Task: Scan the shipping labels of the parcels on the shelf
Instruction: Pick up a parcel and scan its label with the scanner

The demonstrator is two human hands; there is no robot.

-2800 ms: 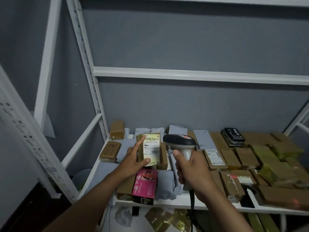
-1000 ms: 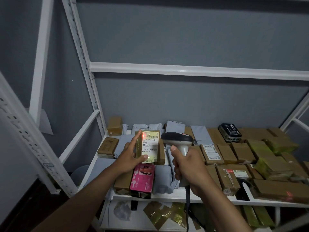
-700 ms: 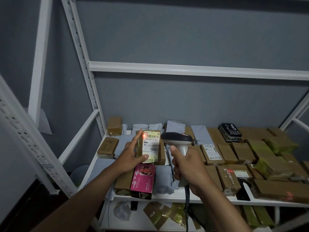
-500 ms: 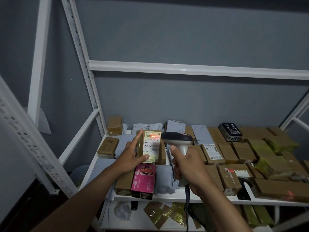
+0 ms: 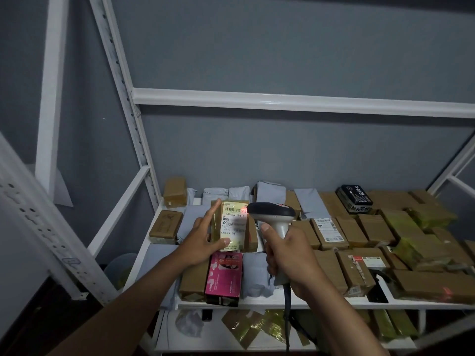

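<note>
My left hand (image 5: 203, 237) holds a small brown parcel (image 5: 232, 224) upright above the left part of the white shelf (image 5: 257, 300), thumb under it and index finger along its left edge. The white shipping label on it faces me, and a red scan light glows near the barcode at its top right. My right hand (image 5: 288, 255) grips the handle of a grey barcode scanner (image 5: 272, 214) whose head points left at the label, almost touching the parcel. The scanner's cable hangs down below my wrist.
Several brown taped parcels (image 5: 365, 232) and grey mailer bags (image 5: 257, 273) cover the shelf. A pink box (image 5: 226, 273) lies at the front left, a black box (image 5: 356, 196) at the back right. White uprights (image 5: 120, 98) frame the shelf, with more packages on the level below.
The red scan light has shifted on the label's barcode toward its top right corner. Both hands, the parcel and the scanner stay almost where they were.
</note>
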